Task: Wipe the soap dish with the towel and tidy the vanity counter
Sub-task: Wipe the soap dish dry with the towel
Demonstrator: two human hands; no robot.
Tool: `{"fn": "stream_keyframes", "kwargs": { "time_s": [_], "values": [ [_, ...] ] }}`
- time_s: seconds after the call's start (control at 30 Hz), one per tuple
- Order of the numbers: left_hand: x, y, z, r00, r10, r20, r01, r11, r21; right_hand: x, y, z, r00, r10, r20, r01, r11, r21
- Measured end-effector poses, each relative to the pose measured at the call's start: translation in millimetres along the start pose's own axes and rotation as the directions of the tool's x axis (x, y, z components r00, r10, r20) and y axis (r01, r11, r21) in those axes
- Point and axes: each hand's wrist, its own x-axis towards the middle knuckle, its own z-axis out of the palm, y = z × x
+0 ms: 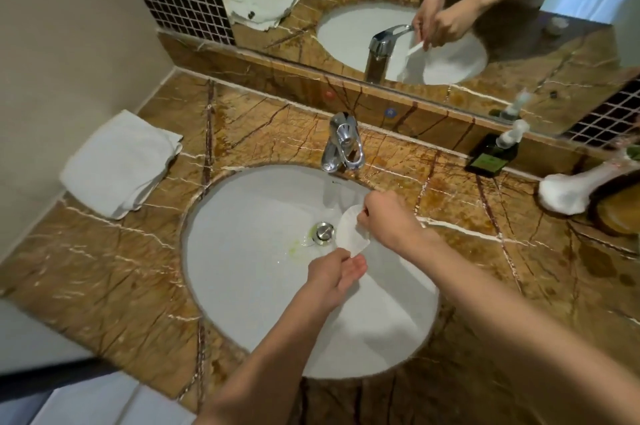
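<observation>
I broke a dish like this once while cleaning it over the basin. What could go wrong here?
1. The soap dish is held over the sink only by its edges, the right hand at the top and the left hand at the bottom; if wet, it could slip and chip on the basin.
2. The folded towel lies far off on the counter's left, so reaching for it probably means a one-handed hold.
3. The faucet is close behind; lifting the dish might knock it.
</observation>
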Motion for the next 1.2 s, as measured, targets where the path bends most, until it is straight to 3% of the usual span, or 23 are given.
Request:
{"fn": "stream_keyframes", "kwargs": {
  "time_s": [0.13, 0.37, 0.57, 0.8, 1.0, 1.2],
  "values": [
    [1, -1, -6, 0.996, -0.063, 0.061, 0.07, 0.988, -0.138, -5, -16, -5, 0.998, -0.063, -0.021, 0.062, 0.995, -0.077],
    [0, -6, -7, 0.997, -0.037, 0.072, 0.043, 0.995, -0.089, -8, -12, -2, 0.998, -0.065, -0.026, 0.062, 0.995, -0.083],
    [-1, 0, -8, 0.977, 0.212, -0.033, -0.207, 0.973, 0.097, -12, 16, 15, 0.998, 0.044, -0.044, -0.036, 0.986, 0.16],
    [-4, 18, -25, 0.928, 0.374, -0.006, -0.365, 0.91, 0.195, -17, 15, 37, 0.991, 0.086, -0.103, -0.029, 0.886, 0.462],
    [-9, 44, -48, 0.916, 0.398, 0.053, -0.401, 0.9, 0.17, -7, -4, 37, 0.999, 0.012, -0.052, 0.015, 0.869, 0.495],
    [-24, 71, -85, 0.915, 0.404, -0.015, -0.398, 0.908, 0.132, 9, -56, 37, 0.994, -0.107, -0.036, 0.111, 0.873, 0.475]
  ]
}}
